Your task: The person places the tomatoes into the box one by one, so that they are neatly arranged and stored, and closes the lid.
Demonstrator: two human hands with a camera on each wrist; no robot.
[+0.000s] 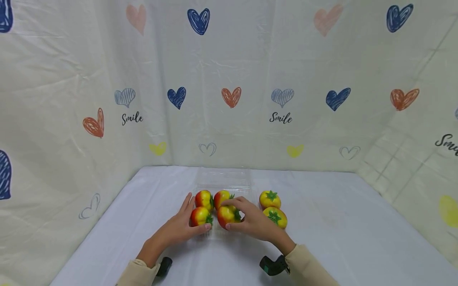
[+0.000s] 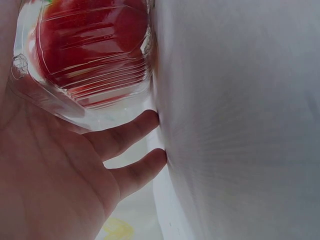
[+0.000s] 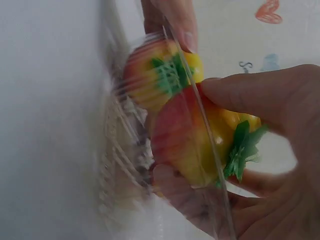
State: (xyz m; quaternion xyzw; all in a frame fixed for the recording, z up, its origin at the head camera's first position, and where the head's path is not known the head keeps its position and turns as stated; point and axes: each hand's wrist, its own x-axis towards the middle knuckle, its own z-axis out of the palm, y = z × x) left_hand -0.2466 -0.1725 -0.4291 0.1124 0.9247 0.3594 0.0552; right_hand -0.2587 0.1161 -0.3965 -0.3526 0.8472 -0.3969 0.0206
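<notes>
A clear plastic clamshell box [image 1: 222,234] stands on the table with its lid [image 1: 223,174] folded back, holding red-and-yellow persimmons with green leafy tops. My right hand [image 1: 252,222] pinches a persimmon [image 3: 187,135] between thumb and fingers at the box's near right. Behind that fruit sits another persimmon [image 1: 221,197]. On the box's left side are a back persimmon [image 1: 204,198] and a front persimmon [image 1: 199,216]. My left hand [image 1: 179,228] lies against the box's left side, fingers fairly straight, thumb across the near side. Two fingertips [image 2: 150,117] touch the table in the left wrist view.
Right of the box, a persimmon [image 1: 269,198] and a nearer persimmon [image 1: 276,217] lie on the white table cloth [image 1: 340,226]. A heart-printed curtain [image 1: 250,131] rises behind the table and along its sides. Each wrist wears a dark device.
</notes>
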